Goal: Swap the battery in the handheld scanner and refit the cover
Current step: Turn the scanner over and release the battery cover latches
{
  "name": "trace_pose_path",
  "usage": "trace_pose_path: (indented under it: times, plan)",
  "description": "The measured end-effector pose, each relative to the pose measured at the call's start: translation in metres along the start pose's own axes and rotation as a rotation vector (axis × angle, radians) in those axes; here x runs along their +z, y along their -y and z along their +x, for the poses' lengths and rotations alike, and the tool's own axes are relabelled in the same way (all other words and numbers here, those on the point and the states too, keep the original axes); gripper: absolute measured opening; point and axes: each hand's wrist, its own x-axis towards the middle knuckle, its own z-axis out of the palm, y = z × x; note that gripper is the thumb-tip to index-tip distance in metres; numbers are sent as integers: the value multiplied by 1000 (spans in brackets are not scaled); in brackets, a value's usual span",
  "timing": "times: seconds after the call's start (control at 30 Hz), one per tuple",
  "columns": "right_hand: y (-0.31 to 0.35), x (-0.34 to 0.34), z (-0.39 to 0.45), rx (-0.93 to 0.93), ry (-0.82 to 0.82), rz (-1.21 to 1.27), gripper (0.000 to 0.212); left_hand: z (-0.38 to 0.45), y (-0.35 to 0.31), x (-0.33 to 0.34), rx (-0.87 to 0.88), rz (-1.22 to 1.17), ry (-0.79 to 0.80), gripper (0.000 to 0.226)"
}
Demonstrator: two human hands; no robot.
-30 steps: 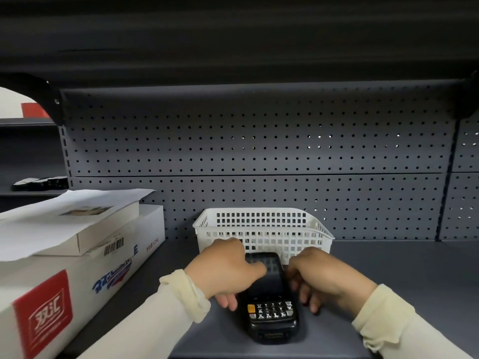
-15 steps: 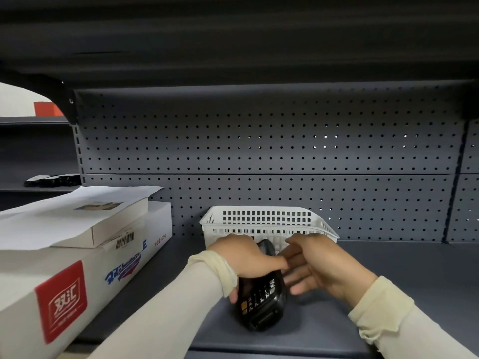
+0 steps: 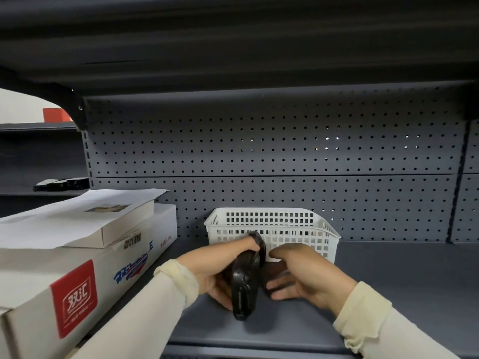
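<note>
The grey shelf [image 3: 388, 294] runs under a pegboard back, and at its left end sits my big carton [image 3: 64, 294] with a smaller white box [image 3: 108, 224] stacked on it. Against the back edge, near the middle, stands the white basket [image 3: 272, 229]. Just in front of it I have the handheld scanner [image 3: 246, 283] tipped up on its long edge, its dark, glossy back toward me. My left hand [image 3: 220, 265] is closed round it, fingers curled over the top end. My right hand [image 3: 305, 275] is loosely open beside it, fingertips at its far face, gripping nothing that I can see (the contact is hidden). I judge the scanner rigid, moderately heavy and smooth enough to slip, so I should grip the narrow sides and leave the back cover free.
</note>
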Motion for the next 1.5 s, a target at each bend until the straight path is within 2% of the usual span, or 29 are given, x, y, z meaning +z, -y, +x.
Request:
trace_pose_path:
  times: [0.1,0.23,0.37,0.6,0.8,1.07,1.27,1.5]
  plan:
    - [-1,4,1,8,12,19,21,-3,10,-1,49,-113,47,35]
    - [-2,7,-1,26,74,102,29,-3,15,0,89,-293,108,41]
    - [-2,4,1,-24,57,159,22,1,18,2,110,-441,71,41]
    - [-6,-4,7,-55,-18,108,24,4,27,17,164,-419,79,36]
    - [-2,-14,11,-79,-28,70,26,8,29,26,198,-440,-29,30]
    - [-7,-21,14,-43,-21,-68,31,3,26,23,67,-217,9,32]
    - [-5,-26,17,-68,12,-217,28,4,21,23,-5,-53,-40,35]
    - [-4,-25,18,-48,48,-325,15,9,14,23,-56,394,-108,40]
